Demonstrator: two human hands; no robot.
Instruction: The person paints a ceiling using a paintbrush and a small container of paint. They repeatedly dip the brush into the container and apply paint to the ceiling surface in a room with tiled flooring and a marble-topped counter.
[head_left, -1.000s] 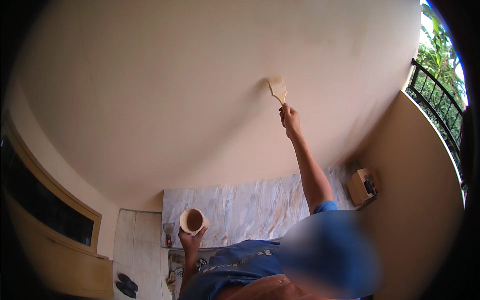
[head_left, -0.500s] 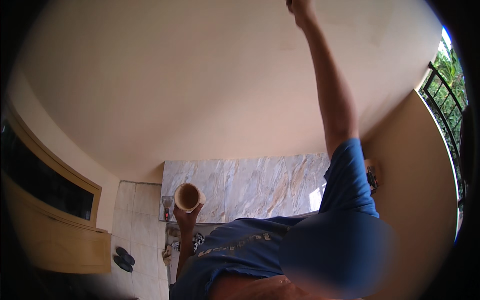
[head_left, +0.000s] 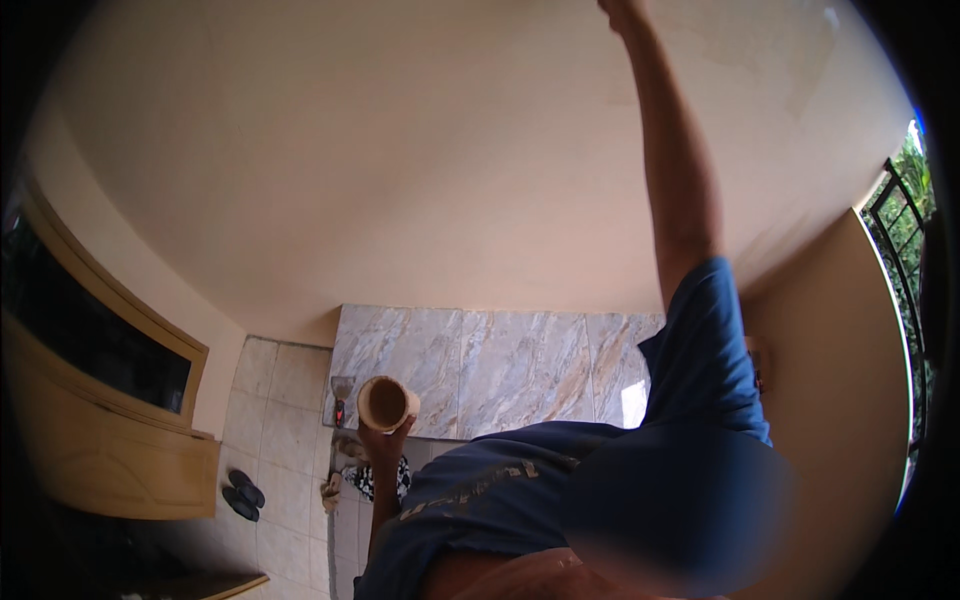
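Observation:
My left hand (head_left: 384, 436) grips a round, open-topped tub (head_left: 388, 403) from below and the side. The tub's rim is smeared beige, and a brownish inside shows. Beside it on the marble-patterned slab (head_left: 520, 375) lies a scraper (head_left: 341, 408) with a wide blade and a red-and-black handle. My right arm is stretched far up along the beige wall (head_left: 400, 180). Only part of my right hand (head_left: 624, 14) shows at the top edge, its fingers curled. Whatever it holds lies beyond the picture.
Dark slippers (head_left: 243, 495) rest on the tiled floor (head_left: 283, 450) at the left, near a wooden door (head_left: 130, 440). Patterned cloth (head_left: 362, 482) and tan footwear (head_left: 331, 492) are below the slab. A low wall with a black railing (head_left: 895, 215) stands at the right.
My right hand has shifted slightly right and higher, more of it cut off by the top edge. The tub sits a little lower and further right in the picture, as the view has shifted.

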